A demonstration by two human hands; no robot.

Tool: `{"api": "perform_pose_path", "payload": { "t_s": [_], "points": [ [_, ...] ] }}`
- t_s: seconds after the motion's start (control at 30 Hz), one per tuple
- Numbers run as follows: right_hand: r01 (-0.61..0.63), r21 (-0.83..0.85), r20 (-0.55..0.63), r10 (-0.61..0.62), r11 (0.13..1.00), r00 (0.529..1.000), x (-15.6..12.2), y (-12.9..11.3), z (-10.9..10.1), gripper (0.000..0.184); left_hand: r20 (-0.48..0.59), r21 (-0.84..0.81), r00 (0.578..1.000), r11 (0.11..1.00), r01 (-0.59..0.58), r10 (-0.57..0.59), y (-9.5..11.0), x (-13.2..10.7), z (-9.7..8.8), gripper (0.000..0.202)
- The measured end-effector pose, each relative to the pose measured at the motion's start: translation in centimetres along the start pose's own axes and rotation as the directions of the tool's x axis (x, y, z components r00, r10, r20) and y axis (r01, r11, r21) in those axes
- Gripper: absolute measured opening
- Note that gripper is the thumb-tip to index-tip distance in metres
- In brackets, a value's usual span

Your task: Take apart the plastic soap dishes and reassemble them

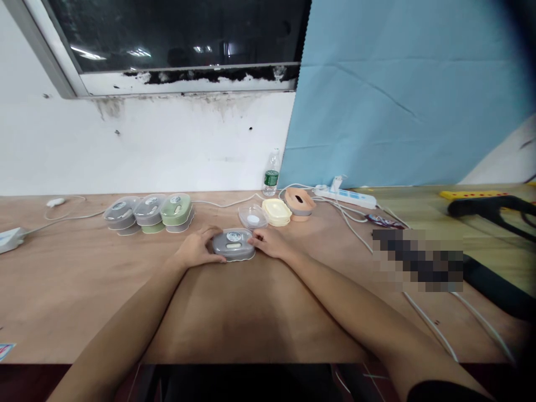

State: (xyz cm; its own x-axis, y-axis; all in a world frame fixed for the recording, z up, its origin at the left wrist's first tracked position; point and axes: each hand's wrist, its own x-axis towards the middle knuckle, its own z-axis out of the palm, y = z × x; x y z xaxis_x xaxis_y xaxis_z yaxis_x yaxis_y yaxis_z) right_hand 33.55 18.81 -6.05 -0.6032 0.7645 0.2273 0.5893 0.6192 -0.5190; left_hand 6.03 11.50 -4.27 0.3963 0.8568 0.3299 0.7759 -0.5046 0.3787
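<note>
A grey oval box with a clear lid (233, 244) lies on the wooden table (234, 312) in front of me. My left hand (197, 248) grips its left end with curled fingers. My right hand (272, 242) presses against its right end, fingers closed on the rim. Just behind it sit a loose clear lid (252, 216), a yellow box base (277, 212) and an orange box base (299, 204).
Stacked lidded boxes, grey (120, 215), grey (149, 211) and green (177, 211), stand at the back left. A water bottle (272, 175) stands by the wall. A white power strip (345, 196) and cables run along the right; a black tool (489, 207) lies far right.
</note>
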Motion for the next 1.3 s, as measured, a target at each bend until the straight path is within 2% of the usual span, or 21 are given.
{"api": "perform_pose_path", "payload": {
  "t_s": [0.2,0.37,0.57,0.67,0.73,0.77,0.83,0.93,1.0,1.07,1.13,1.17,1.23,1.3],
  "points": [
    [-0.055,0.019,-0.046,0.056,0.998,0.997,0.2,-0.1,0.1,0.054,0.066,-0.002,0.994,0.996,0.092,-0.091,-0.3,0.1,0.6,0.100],
    [-0.023,-0.020,-0.062,0.022,1.000,0.998,0.0,-0.2,0.1,0.055,0.056,-0.012,0.996,0.998,0.069,-0.068,-0.6,0.1,1.1,0.095],
    [0.000,-0.044,-0.053,-0.002,0.999,0.999,-0.1,0.0,0.1,0.054,-0.124,0.040,0.990,0.997,-0.064,0.068,-0.6,0.0,0.6,0.085],
    [0.003,-0.052,-0.043,-0.006,0.999,0.999,-0.2,-0.1,0.1,0.054,-0.223,0.145,0.963,0.982,-0.119,0.150,-0.9,-0.1,0.1,0.079],
    [0.002,-0.055,-0.037,-0.004,0.999,0.999,-0.2,-0.1,0.0,0.053,-0.315,0.221,0.927,0.966,-0.138,0.205,-1.7,-0.3,-0.4,0.078],
    [0.004,-0.057,-0.032,-0.006,0.998,0.999,-0.2,-0.1,0.0,0.053,-0.378,0.254,0.898,0.958,-0.134,0.226,-2.2,-0.4,-0.8,0.078],
    [0.008,-0.064,-0.018,-0.009,0.998,1.000,-0.2,-0.1,0.0,0.052,-0.537,0.305,0.805,0.948,-0.092,0.251,-3.8,-0.8,-1.8,0.081],
    [0.006,-0.083,-0.004,-0.006,0.997,1.000,-0.1,-0.2,0.0,0.049,-0.758,0.289,0.636,0.949,0.129,0.144,-6.7,-1.9,-3.7,0.086],
    [0.003,-0.093,-0.004,-0.004,0.996,1.000,-0.1,-0.3,0.0,0.048,-0.876,0.189,0.482,0.933,0.307,0.019,-8.5,-3.0,-5.1,0.093],
    [0.003,-0.097,-0.002,-0.003,0.995,1.000,-0.1,-0.4,0.0,0.047,-0.943,0.048,0.317,0.898,0.437,-0.104,-10.0,-4.3,-6.3,0.098],
    [0.000,-0.097,0.004,0.001,0.995,1.000,-0.1,-0.5,0.0,0.047,-0.958,-0.086,0.192,0.849,0.521,-0.215,-11.0,-5.5,-7.2,0.099],
    [-0.002,-0.096,0.007,0.003,0.995,1.000,-0.1,-0.5,0.0,0.047,-0.953,-0.141,0.150,0.823,0.550,-0.263,-11.3,-6.0,-7.4,0.100],
    [-0.005,-0.093,0.010,0.006,0.996,1.000,-0.1,-0.5,0.0,0.047,-0.940,-0.215,0.094,0.786,0.580,-0.327,-11.8,-6.7,-7.7,0.102],
    [-0.004,-0.093,0.006,0.005,0.996,1.000,-0.1,-0.5,0.0,0.046,-0.931,-0.256,0.071,0.781,0.570,-0.357,-12.2,-7.1,-7.6,0.105]
  ]
}}
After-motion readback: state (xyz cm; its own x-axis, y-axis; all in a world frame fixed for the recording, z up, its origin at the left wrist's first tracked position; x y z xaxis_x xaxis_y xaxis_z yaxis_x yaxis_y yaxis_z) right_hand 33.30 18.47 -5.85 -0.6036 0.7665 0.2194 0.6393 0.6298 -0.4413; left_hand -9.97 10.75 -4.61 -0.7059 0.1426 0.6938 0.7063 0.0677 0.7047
